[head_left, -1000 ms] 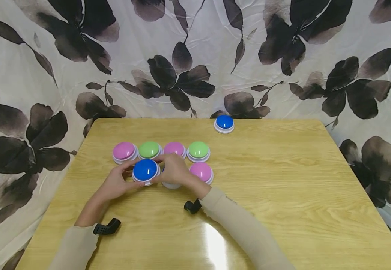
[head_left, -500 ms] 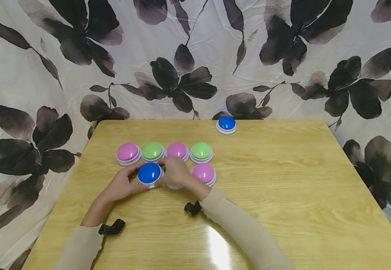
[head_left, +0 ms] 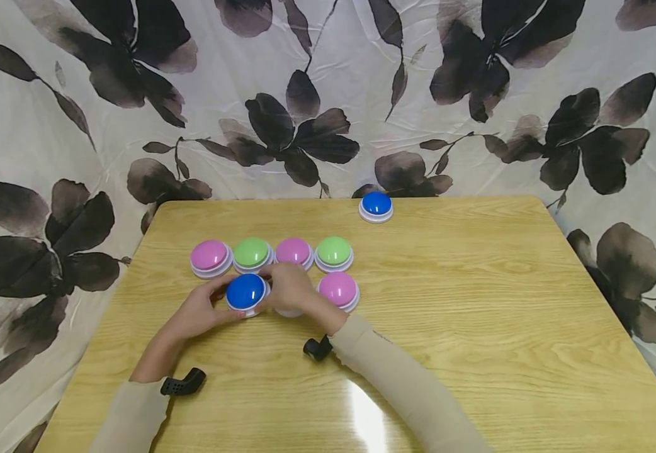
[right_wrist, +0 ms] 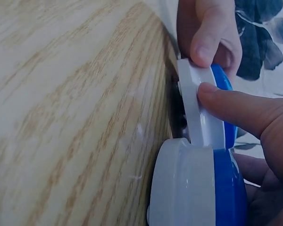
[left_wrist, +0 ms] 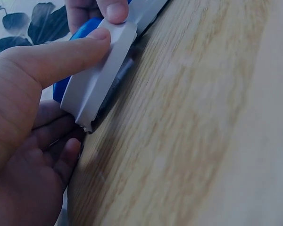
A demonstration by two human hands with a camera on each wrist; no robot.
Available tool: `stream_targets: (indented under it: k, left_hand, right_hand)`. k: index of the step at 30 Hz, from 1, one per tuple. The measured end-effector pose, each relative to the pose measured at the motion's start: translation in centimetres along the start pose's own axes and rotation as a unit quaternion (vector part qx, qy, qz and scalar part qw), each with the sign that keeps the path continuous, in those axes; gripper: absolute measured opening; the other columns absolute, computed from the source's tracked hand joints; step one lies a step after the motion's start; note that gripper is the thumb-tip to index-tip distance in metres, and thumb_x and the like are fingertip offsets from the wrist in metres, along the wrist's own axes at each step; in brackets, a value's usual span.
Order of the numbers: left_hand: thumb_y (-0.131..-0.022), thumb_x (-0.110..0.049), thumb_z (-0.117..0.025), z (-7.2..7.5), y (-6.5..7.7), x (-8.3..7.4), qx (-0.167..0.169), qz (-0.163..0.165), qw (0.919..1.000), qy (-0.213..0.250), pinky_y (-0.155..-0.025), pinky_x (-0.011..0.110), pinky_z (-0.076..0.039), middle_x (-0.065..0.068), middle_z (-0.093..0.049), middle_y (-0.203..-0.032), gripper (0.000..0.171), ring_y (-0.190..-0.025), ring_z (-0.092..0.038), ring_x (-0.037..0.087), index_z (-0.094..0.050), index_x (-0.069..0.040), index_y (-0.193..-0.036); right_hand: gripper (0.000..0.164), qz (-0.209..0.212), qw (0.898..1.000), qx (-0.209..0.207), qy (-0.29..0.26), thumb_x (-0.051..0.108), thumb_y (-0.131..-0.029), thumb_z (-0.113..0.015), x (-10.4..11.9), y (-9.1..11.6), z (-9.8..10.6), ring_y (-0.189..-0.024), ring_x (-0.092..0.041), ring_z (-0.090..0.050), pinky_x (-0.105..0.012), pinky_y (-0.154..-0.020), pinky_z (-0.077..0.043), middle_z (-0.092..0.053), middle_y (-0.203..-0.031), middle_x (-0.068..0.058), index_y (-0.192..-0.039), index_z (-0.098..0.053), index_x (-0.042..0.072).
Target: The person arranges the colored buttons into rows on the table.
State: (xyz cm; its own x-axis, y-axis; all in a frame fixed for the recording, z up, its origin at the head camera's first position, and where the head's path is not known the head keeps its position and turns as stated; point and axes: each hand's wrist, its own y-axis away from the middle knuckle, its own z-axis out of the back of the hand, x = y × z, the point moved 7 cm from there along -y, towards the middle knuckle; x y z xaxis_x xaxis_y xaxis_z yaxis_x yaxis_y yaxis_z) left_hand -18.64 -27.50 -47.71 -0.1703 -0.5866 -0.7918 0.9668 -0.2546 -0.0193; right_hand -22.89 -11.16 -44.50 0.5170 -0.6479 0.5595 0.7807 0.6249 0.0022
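Between both hands is a push button with a blue dome [head_left: 245, 291] and white base. In the wrist views its base [left_wrist: 101, 70] is tilted, with a dark gap between it and the table. My left hand [head_left: 199, 308] grips its left side, thumb on the near rim, fingers behind. My right hand [head_left: 294, 286] pinches its right side, with the thumb [right_wrist: 236, 106] on the base. A second blue button [right_wrist: 231, 188] stands directly right of it, mostly hidden under my right hand in the head view. Right of that hand sits a pink button [head_left: 337, 288].
Behind the hands runs a row of buttons: pink [head_left: 208, 254], green [head_left: 250, 251], another pink [head_left: 293, 250], another green [head_left: 333, 250]. A lone blue button [head_left: 376, 202] stands at the far edge of the wooden table [head_left: 475, 314]. A floral cloth [head_left: 316, 63] hangs behind.
The held blue button has come slightly lower or nearer to me, both hands staying on it. The other buttons keep their places; the head view shifts a little.
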Motion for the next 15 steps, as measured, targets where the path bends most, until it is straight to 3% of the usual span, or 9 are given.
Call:
stream_targets:
  k: [8, 15]
  left_hand:
    - [-0.073, -0.028, -0.087, -0.05, -0.21, -0.09, 0.007, 0.0, 1.0, 0.001, -0.101, 0.046, -0.042, 0.012, -0.054, -0.136, 0.079, -0.121, -0.052, 0.03, -0.05, -0.006, -0.139]
    - [-0.072, -0.029, -0.088, -0.13, -0.18, -0.38, 0.005, 0.004, 0.9999, -0.008, -0.102, 0.05, -0.04, 0.015, -0.052, -0.136, 0.081, -0.124, -0.049, 0.035, -0.049, -0.004, -0.139]
  right_hand:
    - [0.065, -0.009, 1.0, 0.002, 0.014, 0.046, -0.065, -0.089, -0.1, 0.01, 0.22, -0.103, -0.008, -0.058, -0.036, -0.099, -0.037, -0.068, -0.111, 0.012, -0.122, -0.068, 0.022]
    - [0.066, -0.022, 1.0, 0.0, 0.0, 0.044, -0.065, -0.089, -0.28, 0.13, 0.19, -0.104, -0.008, -0.058, -0.037, -0.098, -0.038, -0.068, -0.113, 0.01, -0.123, -0.068, 0.021]
